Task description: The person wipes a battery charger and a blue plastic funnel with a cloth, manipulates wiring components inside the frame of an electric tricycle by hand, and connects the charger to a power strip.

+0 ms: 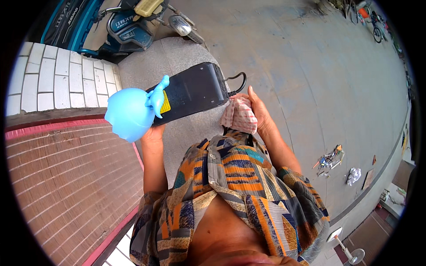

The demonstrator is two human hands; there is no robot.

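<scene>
My left hand (153, 132): beneath one black charger (193, 91), fingers hidden, grip unclear
My right hand (262, 114): half-closed around one checked cloth (240, 116)
Blue toy (128, 111): one, overlapping the charger's left end

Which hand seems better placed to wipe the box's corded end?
Probably the right hand: it holds the checked cloth beside that end. The left hand is at the opposite end of the black box.
</scene>
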